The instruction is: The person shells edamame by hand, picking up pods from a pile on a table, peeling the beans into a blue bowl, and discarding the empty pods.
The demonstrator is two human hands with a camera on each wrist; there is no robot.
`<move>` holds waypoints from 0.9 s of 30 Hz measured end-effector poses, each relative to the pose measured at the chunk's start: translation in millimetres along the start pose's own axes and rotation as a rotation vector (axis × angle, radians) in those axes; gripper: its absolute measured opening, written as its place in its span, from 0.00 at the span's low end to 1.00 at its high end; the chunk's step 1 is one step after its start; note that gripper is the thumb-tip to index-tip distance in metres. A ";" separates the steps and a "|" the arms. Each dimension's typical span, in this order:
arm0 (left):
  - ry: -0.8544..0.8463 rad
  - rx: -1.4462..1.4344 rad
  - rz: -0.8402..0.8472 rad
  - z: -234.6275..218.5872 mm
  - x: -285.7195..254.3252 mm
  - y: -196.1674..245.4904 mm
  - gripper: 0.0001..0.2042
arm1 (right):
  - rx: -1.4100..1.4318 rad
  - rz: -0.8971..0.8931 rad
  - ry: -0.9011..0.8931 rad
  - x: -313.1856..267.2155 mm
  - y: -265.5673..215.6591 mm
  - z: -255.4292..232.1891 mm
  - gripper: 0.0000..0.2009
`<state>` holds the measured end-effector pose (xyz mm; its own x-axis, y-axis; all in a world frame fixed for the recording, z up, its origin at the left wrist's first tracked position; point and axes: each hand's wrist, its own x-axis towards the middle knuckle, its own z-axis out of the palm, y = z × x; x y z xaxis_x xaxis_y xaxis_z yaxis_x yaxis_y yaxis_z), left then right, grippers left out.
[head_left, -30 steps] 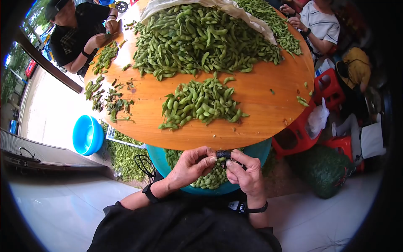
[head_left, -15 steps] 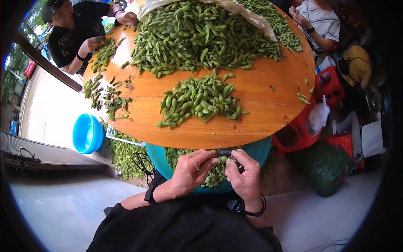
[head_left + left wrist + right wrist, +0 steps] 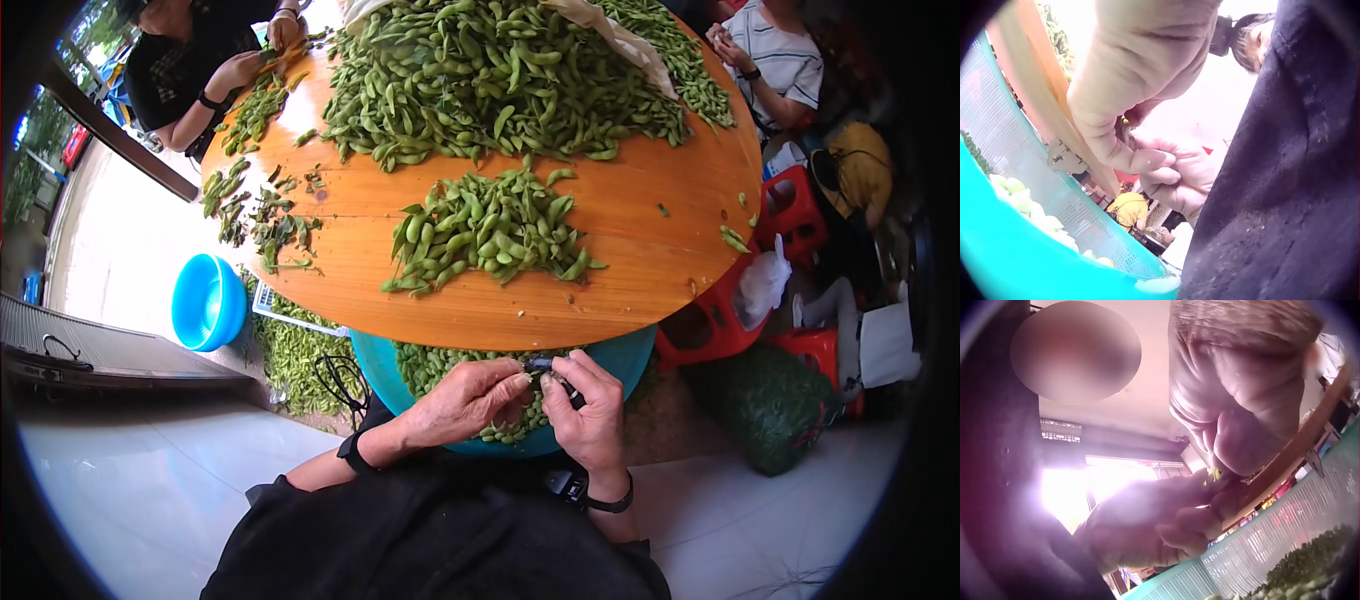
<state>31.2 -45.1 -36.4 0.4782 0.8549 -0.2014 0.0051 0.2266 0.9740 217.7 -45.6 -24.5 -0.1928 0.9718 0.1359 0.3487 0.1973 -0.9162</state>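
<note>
My left hand and right hand meet fingertip to fingertip over a turquoise basket. Between them they pinch a green soybean pod, mostly covered by the fingers; a bit of the pod peeks out in the left wrist view. A dark wrap shows at the right hand's fingertips. Below the hands, shelled soybeans lie in the basket, with pale beans near its wall in the left wrist view. A small pile of pods sits on the table just beyond.
A large heap of pods covers the far part of the wooden table. Leafy scraps lie at its left. A blue basin stands on the left, red stools on the right. Two people sit across the table.
Both hands stay together over the basket, shifting slightly. The green pod seen between them half a second ago is now more hidden. The head view has shifted a little.
</note>
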 end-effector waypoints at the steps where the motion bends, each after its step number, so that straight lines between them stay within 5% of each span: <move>1: 0.001 0.000 0.000 -1.2 0.1 -0.3 0.16 | 0.014 0.023 -0.026 0.4 1.6 -0.2 0.06; 3: 0.011 -0.167 -0.116 -4.7 0.3 -0.6 0.15 | -0.002 -0.025 -0.015 0.6 0.9 -0.4 0.07; 8: 0.066 -0.625 -0.071 -3.4 0.5 -1.1 0.09 | 0.120 0.135 0.075 -3.7 1.8 -3.6 0.12; 14: 0.070 -0.535 0.072 3.1 3.2 -12.3 0.08 | 0.236 0.162 0.042 -3.5 -1.4 3.2 0.14; 27: 0.058 -0.767 -0.026 2.1 0.9 -11.1 0.07 | 0.451 0.206 0.019 -1.2 1.5 3.0 0.12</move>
<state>33.5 -47.9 -47.2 0.4395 0.8630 -0.2489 -0.6046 0.4892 0.6286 215.8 -46.8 -27.2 -0.1431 0.9878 -0.0621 -0.0548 -0.0705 -0.9960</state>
